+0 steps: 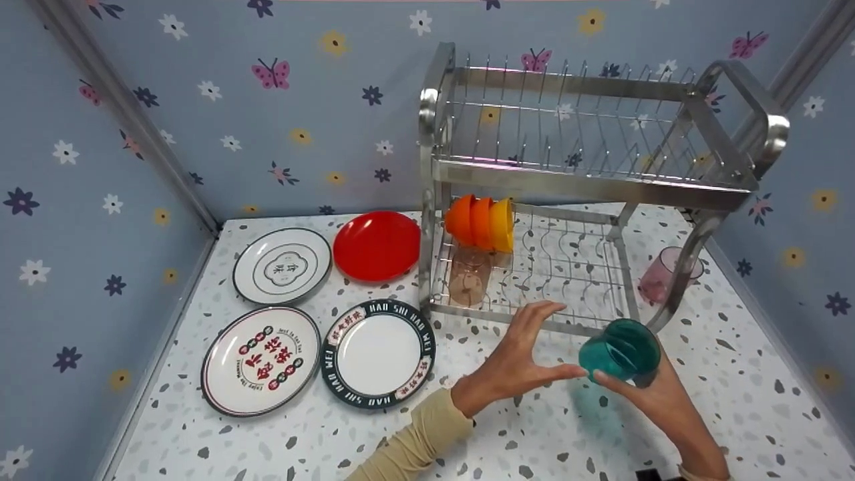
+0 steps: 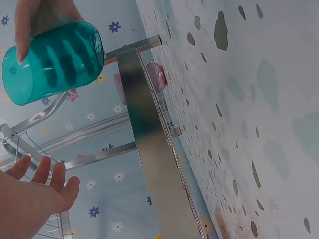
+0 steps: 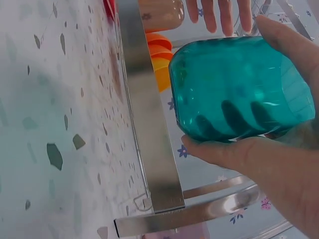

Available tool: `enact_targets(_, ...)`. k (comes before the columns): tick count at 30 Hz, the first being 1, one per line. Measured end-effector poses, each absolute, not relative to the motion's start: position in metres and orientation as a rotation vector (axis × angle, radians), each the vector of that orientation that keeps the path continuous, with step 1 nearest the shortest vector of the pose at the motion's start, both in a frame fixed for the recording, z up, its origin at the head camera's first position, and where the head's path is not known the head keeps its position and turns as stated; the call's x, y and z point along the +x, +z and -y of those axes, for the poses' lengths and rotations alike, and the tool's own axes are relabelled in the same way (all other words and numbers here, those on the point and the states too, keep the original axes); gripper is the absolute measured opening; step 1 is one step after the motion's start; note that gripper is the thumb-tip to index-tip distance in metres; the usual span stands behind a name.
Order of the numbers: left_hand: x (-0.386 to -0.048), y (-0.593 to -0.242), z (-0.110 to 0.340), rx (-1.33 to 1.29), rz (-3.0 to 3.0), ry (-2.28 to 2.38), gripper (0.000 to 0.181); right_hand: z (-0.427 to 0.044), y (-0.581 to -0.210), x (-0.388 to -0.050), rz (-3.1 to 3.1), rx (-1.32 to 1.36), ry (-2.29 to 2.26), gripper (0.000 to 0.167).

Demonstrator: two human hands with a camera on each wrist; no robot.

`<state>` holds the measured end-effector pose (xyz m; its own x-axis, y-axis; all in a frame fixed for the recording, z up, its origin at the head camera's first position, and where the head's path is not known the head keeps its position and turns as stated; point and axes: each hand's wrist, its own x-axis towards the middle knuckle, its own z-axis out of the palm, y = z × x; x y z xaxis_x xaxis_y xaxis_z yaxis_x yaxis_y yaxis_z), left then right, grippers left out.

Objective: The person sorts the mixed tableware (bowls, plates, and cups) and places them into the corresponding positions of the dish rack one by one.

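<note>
A teal see-through cup is held above the tabletop by my right hand, its thumb on the near side and its fingers curled round the far side. In the right wrist view the cup lies across the palm. My left hand is just left of the cup, thumb and fingers spread apart, holding nothing. The left wrist view shows a gap between the left hand and the cup. Behind both hands stands a two-tier metal dish rack.
On the rack's lower tier, orange and yellow bowls stand on edge near a brownish clear cup. A pink cup is beside the rack's right leg. To the left lie a red plate and several white patterned plates.
</note>
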<state>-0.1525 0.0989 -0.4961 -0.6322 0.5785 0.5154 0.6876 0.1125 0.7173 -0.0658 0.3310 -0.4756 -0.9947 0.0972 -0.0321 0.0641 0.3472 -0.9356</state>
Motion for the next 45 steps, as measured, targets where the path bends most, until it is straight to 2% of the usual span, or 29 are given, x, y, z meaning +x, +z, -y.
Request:
enact_targets(7,-0.151,-0.499,-0.103,-1.361,2.296,-1.47,0.105,-0.322,-0.475,-0.069,2.556,-0.129,1.816,0.087)
enact_targets(15,-0.148,-0.5,-0.108,-1.396,2.299,-1.499,0.109,-0.313,-0.473,-0.073,2.59,-0.15,1.77,0.089)
enact_targets(29,-0.146,-0.506,-0.119,-1.477,2.22,-1.563,0.108,-0.299,-0.472,-0.075,2.572,-0.126,1.802,0.083)
enact_targets(36,-0.142,-0.51,-0.122,-1.455,2.234,-1.585,0.099,-0.296,-0.473,-0.075,2.572,-0.125,1.839,0.079)
enact_targets(45,-0.142,-0.509,-0.124,-1.486,2.195,-1.628,0.091,-0.296,-0.473,-0.076,2.544,-0.101,1.799,0.085)
